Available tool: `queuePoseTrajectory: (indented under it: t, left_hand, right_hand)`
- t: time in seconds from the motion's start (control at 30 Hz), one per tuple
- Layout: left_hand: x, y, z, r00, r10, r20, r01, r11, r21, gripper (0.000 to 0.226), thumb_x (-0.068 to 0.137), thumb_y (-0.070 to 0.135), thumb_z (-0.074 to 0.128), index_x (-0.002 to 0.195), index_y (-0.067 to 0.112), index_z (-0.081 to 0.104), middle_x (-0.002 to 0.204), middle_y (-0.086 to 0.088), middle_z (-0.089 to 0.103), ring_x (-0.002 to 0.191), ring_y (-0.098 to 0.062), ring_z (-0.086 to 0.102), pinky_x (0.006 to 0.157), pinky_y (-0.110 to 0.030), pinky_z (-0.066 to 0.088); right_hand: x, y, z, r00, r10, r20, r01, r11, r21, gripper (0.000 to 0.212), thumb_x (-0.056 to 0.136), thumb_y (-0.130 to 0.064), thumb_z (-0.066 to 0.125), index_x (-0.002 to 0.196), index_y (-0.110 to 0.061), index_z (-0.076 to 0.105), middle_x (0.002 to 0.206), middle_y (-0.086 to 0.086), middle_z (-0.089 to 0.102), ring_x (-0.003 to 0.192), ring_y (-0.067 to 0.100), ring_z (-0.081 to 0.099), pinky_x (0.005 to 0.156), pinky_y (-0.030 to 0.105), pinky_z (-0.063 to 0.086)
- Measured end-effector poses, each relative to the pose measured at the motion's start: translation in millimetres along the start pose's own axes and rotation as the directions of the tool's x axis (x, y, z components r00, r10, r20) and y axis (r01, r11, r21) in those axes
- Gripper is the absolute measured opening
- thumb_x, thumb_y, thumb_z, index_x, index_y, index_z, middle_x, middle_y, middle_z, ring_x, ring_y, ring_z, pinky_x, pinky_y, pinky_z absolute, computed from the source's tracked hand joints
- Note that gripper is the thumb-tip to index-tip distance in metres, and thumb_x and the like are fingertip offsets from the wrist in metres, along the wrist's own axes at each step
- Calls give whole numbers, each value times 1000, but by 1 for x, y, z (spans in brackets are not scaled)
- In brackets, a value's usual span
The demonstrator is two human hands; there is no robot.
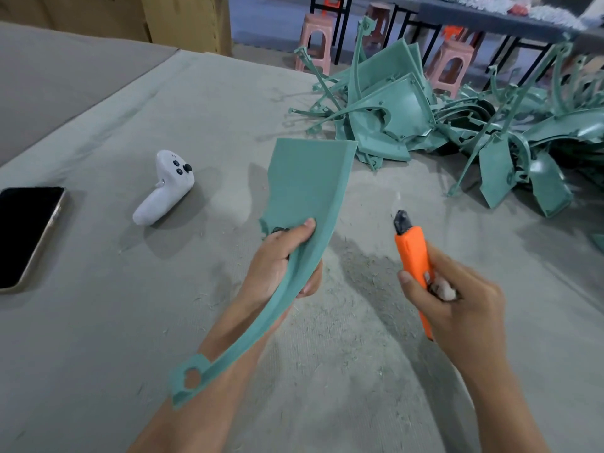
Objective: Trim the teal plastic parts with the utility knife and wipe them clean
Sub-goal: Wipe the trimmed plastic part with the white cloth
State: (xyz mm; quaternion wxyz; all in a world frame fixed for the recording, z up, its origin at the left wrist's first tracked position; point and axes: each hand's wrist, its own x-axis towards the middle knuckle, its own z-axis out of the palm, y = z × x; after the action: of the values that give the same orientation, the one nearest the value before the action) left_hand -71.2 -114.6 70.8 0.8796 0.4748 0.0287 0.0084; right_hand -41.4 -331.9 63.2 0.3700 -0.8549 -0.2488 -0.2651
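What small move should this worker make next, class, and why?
Probably bring the knife across to the ragged edge of the teal part. The right hand grips the knife clear of that part, which the left hand holds above the table.

Phone (27,235) & white controller (166,188) on grey tbl (98,322); pink stools (315,40) behind.

- The teal part (307,188) is plain matte teal, no pattern.
- The utility knife (413,256) has a bright orange body and a dark grey tip.
- The heap of parts (457,125) is the same teal, somewhat glossier.
- The controller (166,188) is white with black buttons.
- The phone (26,237) has a black screen with a pale gold edge.
- The counter (130,322) is dull grey, speckled with pale shavings.
- The stools (315,37) are pink.
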Motion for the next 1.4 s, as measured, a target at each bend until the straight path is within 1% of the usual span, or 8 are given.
queuePoseTrajectory:
  t: [0.37,0.63,0.73,0.83,0.97,1.1,1.27,1.4]
  left_hand:
    - [1,2,7,974,114,-196,-65,969,239,44,98,19,49,57,4,43,36,-1,39,28,-11,36,36,-15,30]
    - [-2,-3,11,946,230,-230,-138,924,356,53,86,32,62,52,4,31,54,-6,26,53,-25,31,56,-40,26]
    - [-1,-6,11,946,245,-213,-147,907,394,54,90,28,61,44,25,31,48,13,26,45,-8,28,51,-28,25]
    - [0,-10,9,946,260,-192,-160,893,420,55,94,23,60,45,25,35,50,15,27,47,-4,27,50,-19,26]
    - [-1,-10,13,970,209,-123,-148,912,383,47,83,37,59,77,-10,58,78,-7,56,74,-22,53,72,-38,41]
    - [-3,-12,13,985,143,-92,-98,921,378,30,84,33,60,98,10,73,104,-7,74,103,-27,67,95,-44,48]
    - [-4,-12,10,997,75,-9,-68,944,321,18,90,25,63,82,17,77,84,1,75,77,-10,70,66,-19,51]
    - [-4,-17,12,998,33,49,-43,973,227,41,95,7,49,60,12,70,53,8,63,45,0,59,45,-9,43]
  right_hand:
    - [-10,-4,6,940,214,267,-141,953,-268,30,82,-51,68,78,-21,69,49,-2,47,48,19,47,48,35,41]
    - [-8,-4,5,923,251,293,-144,929,-340,45,75,-67,57,86,-27,74,53,-6,57,51,16,49,48,28,37]
    - [-6,-7,3,933,279,227,-215,938,-271,52,76,-74,49,84,-31,75,53,-14,51,50,9,47,49,28,35]
    - [1,-9,3,949,280,144,-267,958,-99,24,88,-50,67,77,-29,73,54,-11,57,50,12,53,50,27,41]
    - [13,-28,11,942,268,200,-321,891,319,13,88,-27,70,75,-26,72,63,-8,66,57,8,59,57,14,43]
    - [20,-44,25,920,256,296,-376,785,492,15,86,-34,72,74,-24,72,63,-6,67,58,6,57,59,17,44]
    - [14,-40,28,912,249,326,-406,663,629,21,90,-20,67,69,-19,69,60,-1,62,56,13,57,57,22,45]
    - [12,-36,23,912,213,350,-403,619,675,21,92,-18,59,74,-11,69,67,3,63,65,14,58,65,22,46]
